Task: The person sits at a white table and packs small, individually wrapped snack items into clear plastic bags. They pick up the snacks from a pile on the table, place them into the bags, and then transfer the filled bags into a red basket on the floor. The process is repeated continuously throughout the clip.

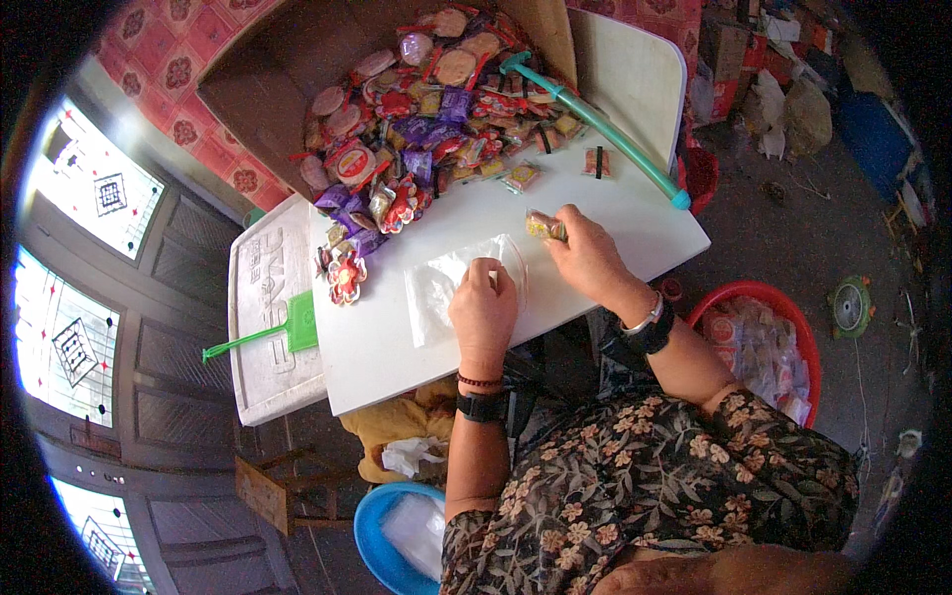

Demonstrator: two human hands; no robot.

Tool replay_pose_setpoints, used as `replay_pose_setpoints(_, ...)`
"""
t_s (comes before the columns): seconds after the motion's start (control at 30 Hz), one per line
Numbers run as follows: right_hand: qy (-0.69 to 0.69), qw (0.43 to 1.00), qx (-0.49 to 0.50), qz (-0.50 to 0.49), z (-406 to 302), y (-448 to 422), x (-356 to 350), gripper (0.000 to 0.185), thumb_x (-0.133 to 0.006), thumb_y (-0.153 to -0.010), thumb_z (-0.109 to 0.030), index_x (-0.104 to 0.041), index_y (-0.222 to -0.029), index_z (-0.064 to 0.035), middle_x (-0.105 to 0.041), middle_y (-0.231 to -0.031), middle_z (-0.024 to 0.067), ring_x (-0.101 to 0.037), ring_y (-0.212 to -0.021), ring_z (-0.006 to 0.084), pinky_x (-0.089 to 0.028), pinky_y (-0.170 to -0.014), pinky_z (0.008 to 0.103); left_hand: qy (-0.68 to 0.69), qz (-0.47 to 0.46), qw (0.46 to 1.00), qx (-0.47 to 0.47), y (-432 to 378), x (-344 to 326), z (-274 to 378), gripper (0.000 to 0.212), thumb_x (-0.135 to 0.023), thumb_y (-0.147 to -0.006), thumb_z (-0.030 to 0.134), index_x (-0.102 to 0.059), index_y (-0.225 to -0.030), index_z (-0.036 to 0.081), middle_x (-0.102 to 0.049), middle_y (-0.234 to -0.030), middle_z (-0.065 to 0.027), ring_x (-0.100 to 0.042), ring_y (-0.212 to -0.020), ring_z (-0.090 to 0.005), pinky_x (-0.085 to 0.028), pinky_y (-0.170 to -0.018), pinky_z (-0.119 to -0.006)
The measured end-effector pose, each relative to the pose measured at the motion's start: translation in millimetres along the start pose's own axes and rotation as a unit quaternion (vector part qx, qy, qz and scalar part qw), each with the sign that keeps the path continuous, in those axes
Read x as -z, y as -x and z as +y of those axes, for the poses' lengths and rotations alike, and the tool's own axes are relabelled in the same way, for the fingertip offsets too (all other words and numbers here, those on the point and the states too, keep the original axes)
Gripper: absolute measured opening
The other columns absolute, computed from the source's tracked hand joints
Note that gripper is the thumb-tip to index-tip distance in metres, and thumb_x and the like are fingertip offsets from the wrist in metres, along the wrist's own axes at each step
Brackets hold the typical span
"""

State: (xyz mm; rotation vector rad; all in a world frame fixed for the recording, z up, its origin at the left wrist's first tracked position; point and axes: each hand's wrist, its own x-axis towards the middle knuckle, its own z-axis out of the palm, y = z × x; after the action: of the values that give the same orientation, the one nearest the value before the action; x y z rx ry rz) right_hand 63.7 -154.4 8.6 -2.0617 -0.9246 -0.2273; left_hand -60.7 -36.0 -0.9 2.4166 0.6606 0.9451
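My left hand (pixel 485 305) pinches the upper edge of a clear plastic bag (pixel 433 290) that lies flat on the white tabletop (pixel 379 372). Between the fingers of my right hand (pixel 591 253) is a small wrapped snack packet (pixel 544 224), held just above the table to the right of the bag. Beyond my hands spreads a large heap of wrapped snacks (pixel 439 134), spilling from a cardboard box (pixel 260 97). A single packet with a dark band (pixel 596 162) lies apart from the heap, near a green plastic tube (pixel 617 137).
A green fly swatter (pixel 301 321) lies at the table's left, over a white foam lid (pixel 256 357). On the floor stand a red basin (pixel 817 372) of filled bags and a blue basin (pixel 364 520) holding clear plastic bags. A wooden stool (pixel 264 494) is at lower left.
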Motion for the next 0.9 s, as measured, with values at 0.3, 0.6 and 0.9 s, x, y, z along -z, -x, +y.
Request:
replay_pose_setpoints(0.3,-0.115,0.975,-0.014,-0.189,0,5,22,0.023,-0.063,-0.089,-0.016,-0.050,-0.088,0.0031,-0.053,-0.070,0.0187,-0.049,-0.060,0.0219,-0.044,-0.058,0.0384,0.029,-0.019,0.999,0.025,1,0,-1,0.014,-0.061,-0.087,0.014,-0.056,-0.099,0.008,-0.062,-0.066,-0.0123,-0.063,-0.064,-0.0330,-0.048,-0.060,-0.043)
replay_pose_setpoints(0.6,-0.086,0.982,-0.042,-0.163,-15,4,6,0.022,-0.063,-0.089,-0.016,-0.054,-0.082,0.0039,-0.057,-0.066,0.0191,-0.055,-0.059,0.0221,-0.044,-0.056,0.0383,0.061,-0.011,0.998,-0.030,2,1,-3,0.015,-0.059,-0.087,0.009,-0.058,-0.102,0.007,-0.065,-0.077,-0.0158,-0.064,-0.069,-0.0339,-0.050,-0.063,-0.042)
replay_pose_setpoints(0.9,-0.203,0.946,-0.156,-0.199,-16,2,-11,0.013,-0.061,-0.090,-0.008,-0.053,-0.090,0.0027,-0.062,-0.068,0.0093,-0.059,-0.053,0.0156,-0.047,-0.045,0.0299,0.122,-0.036,0.991,-0.041,-1,1,-2,0.011,-0.056,-0.088,0.004,-0.061,-0.098,0.005,-0.066,-0.082,-0.0160,-0.065,-0.074,-0.0335,-0.051,-0.066,-0.039)
